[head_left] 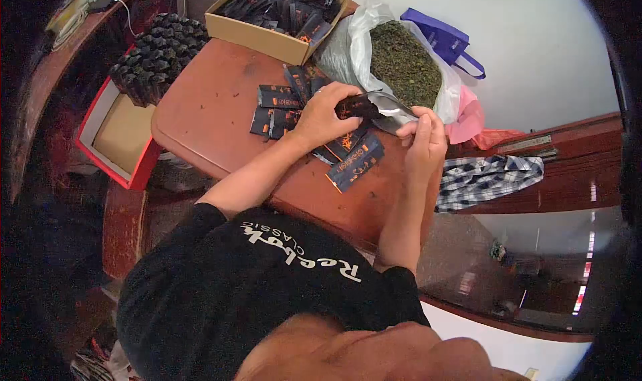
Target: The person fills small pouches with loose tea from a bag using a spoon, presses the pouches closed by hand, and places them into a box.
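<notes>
My left hand (328,117) is wrapped round the body of a black foil packet (358,105). The packet's mouth gapes and shows its silvery lining, pointing toward my right hand (424,140). The fingers of my right hand pinch the edge of that mouth. What lies inside the packet cannot be made out. Beneath and around my left hand lie several flat black packets (356,164) with orange print, on the reddish-brown table (207,107). Just beyond my hands stands a translucent plastic bag (341,46) filled with dark green dried leaves (404,63).
At the back, a cardboard box (257,34) holds many black packets. A red-edged box (137,163) and a mass of black, faceted pieces (160,56) are left of the table. A blue bag (435,33) sits behind the leaves; checked cloth (491,180) hangs at right.
</notes>
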The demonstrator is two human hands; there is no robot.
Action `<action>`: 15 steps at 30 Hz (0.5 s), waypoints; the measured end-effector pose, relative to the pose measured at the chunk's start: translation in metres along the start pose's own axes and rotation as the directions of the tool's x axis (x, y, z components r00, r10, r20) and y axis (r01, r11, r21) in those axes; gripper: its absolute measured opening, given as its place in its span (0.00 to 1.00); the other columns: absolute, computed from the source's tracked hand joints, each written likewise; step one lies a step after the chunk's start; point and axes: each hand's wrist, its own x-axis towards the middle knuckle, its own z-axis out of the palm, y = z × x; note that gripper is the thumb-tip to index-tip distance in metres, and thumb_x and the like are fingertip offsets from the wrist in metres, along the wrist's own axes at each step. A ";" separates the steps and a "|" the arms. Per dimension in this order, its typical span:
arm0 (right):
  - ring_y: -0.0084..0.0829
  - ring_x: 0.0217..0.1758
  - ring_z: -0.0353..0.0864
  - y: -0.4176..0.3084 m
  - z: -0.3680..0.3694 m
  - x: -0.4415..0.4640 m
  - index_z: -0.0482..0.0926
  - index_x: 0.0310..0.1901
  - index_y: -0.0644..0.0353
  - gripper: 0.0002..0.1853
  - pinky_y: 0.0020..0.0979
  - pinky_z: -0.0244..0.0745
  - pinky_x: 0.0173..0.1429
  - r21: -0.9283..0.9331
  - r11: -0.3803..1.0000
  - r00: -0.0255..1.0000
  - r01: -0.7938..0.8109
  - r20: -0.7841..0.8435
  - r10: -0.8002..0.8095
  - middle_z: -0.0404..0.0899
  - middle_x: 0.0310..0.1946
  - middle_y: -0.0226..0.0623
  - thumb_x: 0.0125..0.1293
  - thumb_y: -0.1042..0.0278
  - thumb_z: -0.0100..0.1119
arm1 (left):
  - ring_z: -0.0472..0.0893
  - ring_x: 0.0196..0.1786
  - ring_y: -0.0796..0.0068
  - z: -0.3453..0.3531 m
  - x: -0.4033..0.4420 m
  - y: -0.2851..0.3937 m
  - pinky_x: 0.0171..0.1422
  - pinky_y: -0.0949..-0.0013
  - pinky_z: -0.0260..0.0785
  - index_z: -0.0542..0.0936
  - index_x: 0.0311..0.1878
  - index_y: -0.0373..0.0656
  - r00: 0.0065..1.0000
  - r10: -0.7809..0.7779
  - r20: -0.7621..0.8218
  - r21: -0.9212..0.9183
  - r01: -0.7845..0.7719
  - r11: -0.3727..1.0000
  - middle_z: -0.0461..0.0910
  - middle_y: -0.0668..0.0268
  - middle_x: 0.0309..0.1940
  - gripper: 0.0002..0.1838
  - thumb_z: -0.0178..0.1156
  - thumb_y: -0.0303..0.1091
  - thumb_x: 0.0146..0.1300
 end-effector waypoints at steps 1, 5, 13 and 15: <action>0.12 0.19 0.65 -0.005 0.001 -0.001 0.77 0.50 0.63 0.12 0.17 0.59 0.25 -0.026 1.000 1.000 0.017 -0.005 -0.018 0.79 0.21 0.28 0.78 0.65 0.45 | 0.77 0.51 0.57 0.000 0.000 0.000 0.59 0.59 0.69 0.79 0.50 0.43 1.000 -0.002 0.003 0.002 0.002 1.000 0.78 0.60 0.45 0.23 0.70 0.33 0.47; 0.12 0.21 0.66 0.000 -0.010 0.004 0.77 0.51 0.63 0.14 0.18 0.61 0.27 -0.142 0.979 0.988 0.145 -0.042 -0.152 0.80 0.22 0.28 0.78 0.64 0.45 | 0.78 0.51 0.57 0.002 -0.001 -0.004 0.59 0.59 0.69 0.78 0.50 0.43 1.000 -0.003 -0.002 0.023 0.003 1.000 0.78 0.60 0.44 0.24 0.69 0.33 0.47; 0.14 0.26 0.72 0.008 -0.017 0.085 0.77 0.56 0.63 0.18 0.19 0.67 0.29 -0.207 0.978 0.998 0.030 -0.049 -0.041 0.83 0.28 0.29 0.78 0.60 0.44 | 0.78 0.52 0.58 0.001 -0.001 -0.007 0.60 0.62 0.69 0.77 0.53 0.40 1.000 -0.002 0.003 0.038 0.002 0.999 0.77 0.58 0.46 0.26 0.70 0.33 0.48; 0.16 0.28 0.75 0.027 -0.009 0.119 0.78 0.55 0.63 0.18 0.20 0.68 0.30 -0.248 0.968 0.999 0.052 0.008 -0.051 0.84 0.30 0.31 0.77 0.60 0.44 | 0.78 0.53 0.59 0.000 -0.001 -0.008 0.61 0.64 0.69 0.77 0.55 0.40 1.000 0.000 0.009 0.063 -0.001 0.998 0.77 0.58 0.48 0.28 0.71 0.32 0.48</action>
